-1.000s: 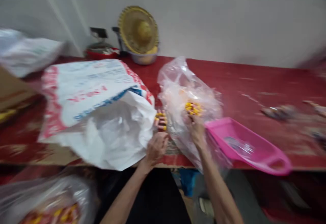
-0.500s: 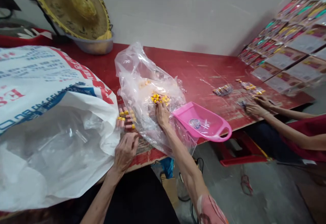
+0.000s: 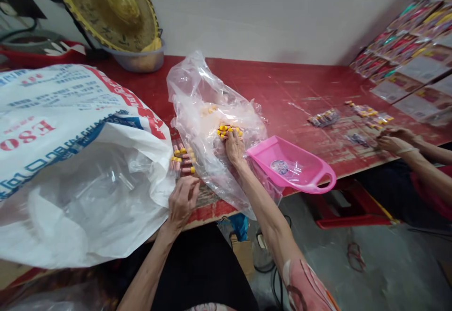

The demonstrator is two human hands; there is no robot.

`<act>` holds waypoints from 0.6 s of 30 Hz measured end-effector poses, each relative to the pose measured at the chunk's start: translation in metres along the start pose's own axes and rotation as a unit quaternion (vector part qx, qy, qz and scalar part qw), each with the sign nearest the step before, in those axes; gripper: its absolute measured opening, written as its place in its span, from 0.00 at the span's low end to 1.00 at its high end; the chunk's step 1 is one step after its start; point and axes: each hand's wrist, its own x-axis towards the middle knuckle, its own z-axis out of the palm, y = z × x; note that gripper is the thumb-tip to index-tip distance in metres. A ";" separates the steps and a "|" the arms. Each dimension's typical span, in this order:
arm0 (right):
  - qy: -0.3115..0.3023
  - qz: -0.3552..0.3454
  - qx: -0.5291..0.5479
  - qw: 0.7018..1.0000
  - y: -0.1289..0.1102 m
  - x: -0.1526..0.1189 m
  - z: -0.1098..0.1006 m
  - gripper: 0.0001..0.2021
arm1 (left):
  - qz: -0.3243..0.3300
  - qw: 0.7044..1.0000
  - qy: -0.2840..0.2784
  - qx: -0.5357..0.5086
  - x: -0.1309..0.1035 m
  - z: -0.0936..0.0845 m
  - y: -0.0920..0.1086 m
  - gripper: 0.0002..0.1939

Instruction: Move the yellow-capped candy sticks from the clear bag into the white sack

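Observation:
My right hand (image 3: pixel 235 148) reaches into a clear plastic bag (image 3: pixel 197 80) laid out on the red table. Its fingers are bent down onto a heap of small yellow-capped tubes (image 3: pixel 226 131) at the bag's opening; the fingertips are partly hidden among them. My left hand (image 3: pixel 183 198) rests at the table's front edge with its fingers curled in, and I cannot make out what, if anything, is in them. Just beyond it lies a group of pinkish yellow-capped tubes (image 3: pixel 185 162). To the right of the bag stands a pink scoop-shaped tray (image 3: pixel 303 165) with a handle.
A big white printed sack (image 3: pixel 88 99) gapes at the left. Behind it, a straw hat (image 3: pixel 116 9) leans in a plastic basin (image 3: pixel 141 61). At the right, another person's hands (image 3: pixel 399 141) work near small filled packets (image 3: pixel 324 118). Stacked packages (image 3: pixel 413 75) stand farther back.
The view has swung slightly, shifting most things to the right. My right hand stays at the heap of tubes, and my left hand stays by the table edge.

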 end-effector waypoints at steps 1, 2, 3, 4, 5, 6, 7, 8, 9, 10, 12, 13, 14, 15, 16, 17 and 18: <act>0.004 -0.007 0.022 1.000 0.001 0.001 0.002 0.17 | -0.012 1.000 0.022 -0.003 -0.001 -0.001 0.001 0.06; 0.008 -0.016 0.050 0.999 0.003 0.001 0.004 0.17 | -0.023 0.999 0.036 0.001 -0.002 -0.002 0.000 0.06; 0.013 -0.025 0.081 0.996 0.005 0.001 0.006 0.16 | -0.029 0.999 0.036 0.009 -0.003 -0.002 0.000 0.07; 0.017 -0.033 0.111 0.993 0.008 0.001 0.007 0.15 | -0.032 0.999 0.021 0.018 -0.004 -0.001 -0.001 0.08; 0.023 -0.039 0.139 0.989 0.010 0.000 0.007 0.14 | -0.033 0.999 -0.004 0.028 -0.005 0.000 -0.003 0.08; 0.032 -0.043 0.165 0.985 0.011 -0.001 0.004 0.14 | -0.033 0.998 -0.031 0.035 -0.006 0.001 -0.005 0.09; 0.044 -0.043 0.190 0.980 0.012 -0.003 0.000 0.14 | -0.033 0.997 -0.052 0.037 -0.006 0.002 -0.006 0.09; 0.060 -0.040 0.213 0.974 0.011 -0.008 -0.006 0.14 | -0.035 0.997 -0.062 0.034 -0.006 0.002 -0.007 0.09; 0.079 -0.036 0.237 0.968 0.009 -0.015 -0.014 0.15 | -0.038 0.997 -0.060 0.027 -0.006 0.002 -0.007 0.09; 0.099 -0.033 0.263 0.959 0.006 -0.025 -0.023 0.15 | -0.043 0.998 -0.049 0.020 -0.005 0.002 -0.007 0.09; 0.126 -0.039 0.315 0.940 -0.004 -0.054 -0.041 0.17 | -0.056 0.998 -0.026 0.017 -0.006 0.002 -0.006 0.08; 0.128 -0.049 0.338 0.931 -0.010 -0.072 -0.048 0.18 | -0.066 0.997 -0.020 0.025 -0.006 0.002 -0.006 0.09; 0.120 -0.064 0.356 0.924 -0.017 -0.091 -0.051 0.17 | -0.074 0.996 -0.020 0.035 -0.006 0.003 -0.006 0.10; 0.107 -0.082 0.369 0.920 -0.024 -0.110 -0.052 0.17 | -0.083 0.995 -0.023 0.044 -0.006 0.004 -0.006 0.11; 0.085 -0.104 0.377 0.916 -0.031 -0.127 -0.049 0.16 | -0.094 0.994 -0.028 0.048 -0.005 0.005 -0.007 0.12; 0.059 -0.125 0.381 0.914 -0.037 -0.141 -0.043 0.16 | -0.108 0.992 -0.031 0.048 -0.004 0.006 -0.008 0.13; 0.032 -0.147 0.383 0.911 -0.042 -0.152 -0.035 0.15 | -0.125 0.991 -0.031 0.043 -0.001 0.006 -0.009 0.13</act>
